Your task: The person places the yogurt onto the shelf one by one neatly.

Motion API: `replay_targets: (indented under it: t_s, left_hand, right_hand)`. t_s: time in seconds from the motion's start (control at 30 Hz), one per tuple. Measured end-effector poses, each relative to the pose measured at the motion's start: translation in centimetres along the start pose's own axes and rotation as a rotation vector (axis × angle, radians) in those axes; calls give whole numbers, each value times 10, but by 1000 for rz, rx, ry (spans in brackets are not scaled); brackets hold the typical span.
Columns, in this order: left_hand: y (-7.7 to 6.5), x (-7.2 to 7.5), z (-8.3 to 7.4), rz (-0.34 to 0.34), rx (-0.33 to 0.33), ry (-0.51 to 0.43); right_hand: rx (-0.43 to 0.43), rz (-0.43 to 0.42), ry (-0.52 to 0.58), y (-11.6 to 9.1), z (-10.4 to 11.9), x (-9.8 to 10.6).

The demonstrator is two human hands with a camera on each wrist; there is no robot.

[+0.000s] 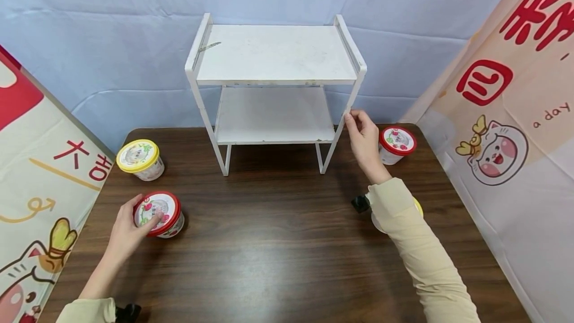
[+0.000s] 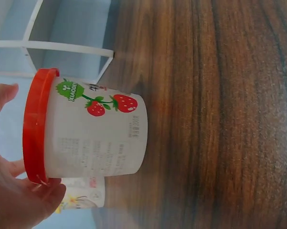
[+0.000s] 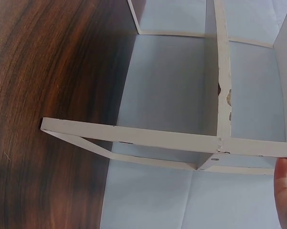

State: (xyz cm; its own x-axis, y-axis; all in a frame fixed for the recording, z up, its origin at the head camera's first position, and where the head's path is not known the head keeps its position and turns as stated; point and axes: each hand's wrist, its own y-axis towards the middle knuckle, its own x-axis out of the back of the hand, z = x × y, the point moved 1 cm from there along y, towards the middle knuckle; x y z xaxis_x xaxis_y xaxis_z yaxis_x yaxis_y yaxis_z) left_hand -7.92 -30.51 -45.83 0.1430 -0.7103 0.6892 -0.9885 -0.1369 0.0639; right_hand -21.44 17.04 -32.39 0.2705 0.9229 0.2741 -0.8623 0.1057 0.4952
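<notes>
My left hand (image 1: pixel 126 228) is at a red-lidded paper tub (image 1: pixel 169 213) with strawberries printed on its side, at the left of the table. Its fingers lie along the lid's edge, while the thumb (image 2: pixel 2 95) stands a little off the lid in the left wrist view. The tub stands upright on the wood. At the right side of a white two-tier shelf (image 1: pixel 275 54), my right hand (image 1: pixel 364 138) pinches the upright post with thumb and fingertips. Only part of that hand shows at the edge of the right wrist view.
A yellow-lidded tub (image 1: pixel 139 158) stands behind the left hand. Another red-lidded tub (image 1: pixel 396 144) is right of the right hand, and the right sleeve mostly covers a second yellow-lidded tub (image 1: pixel 418 207). The shelf stands at the back of the dark wooden table (image 1: pixel 269 243), before a cloth backdrop.
</notes>
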Motion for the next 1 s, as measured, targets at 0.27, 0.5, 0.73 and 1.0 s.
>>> replay_targets:
  t_s: [0.27, 0.5, 0.73, 1.0]
  left_hand:
    - [0, -3, 3, 48, 31, -3]
    - [-3, -9, 8, 50, 2, -13]
    - [-3, -11, 13, 38, -7, -25]
    - [-3, -12, 13, 33, 10, -20]
  right_hand:
    - [8, 14, 36, 0, -4, 0]
    - [16, 3, 24, 0, -4, 0]
    - [15, -3, 16, 0, -4, 0]
    - [9, -1, 12, 0, -4, 0]
